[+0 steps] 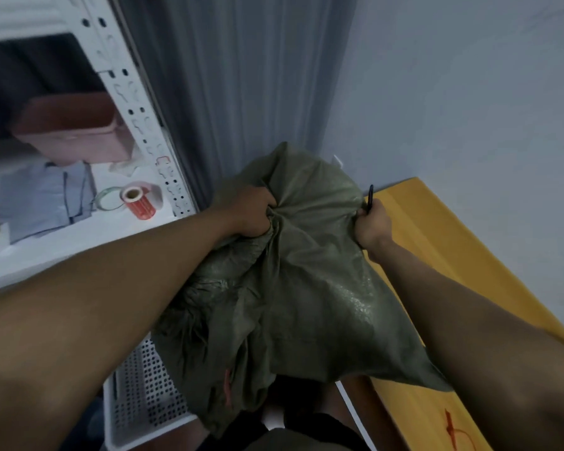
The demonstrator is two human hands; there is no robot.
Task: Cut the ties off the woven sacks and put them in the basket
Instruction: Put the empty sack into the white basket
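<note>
One green woven sack (293,275) is held up in the air between a white shelving unit (134,102) and a yellow table (443,242), with its lower part hanging over a white perforated basket (144,395) on the floor. The left hand (251,213) is clenched round a gathered bunch of the fabric, and the right hand (373,224) is closed on the sack's upper edge together with a slim black tool (370,198), probably the cutter, whose blade cannot be made out. The step in hand is judged to be the lowering of a sack into the basket; whether its tie is already off cannot be told, though a red string (227,384) is seen near the sack's lower folds and one red tie (453,431) lies loose on the table. For the next move, the fabric would need to be gathered down and released inside the basket rim, with the tool kept clear of the weave. By count: one sack, one basket, two hands, one tool.
</note>
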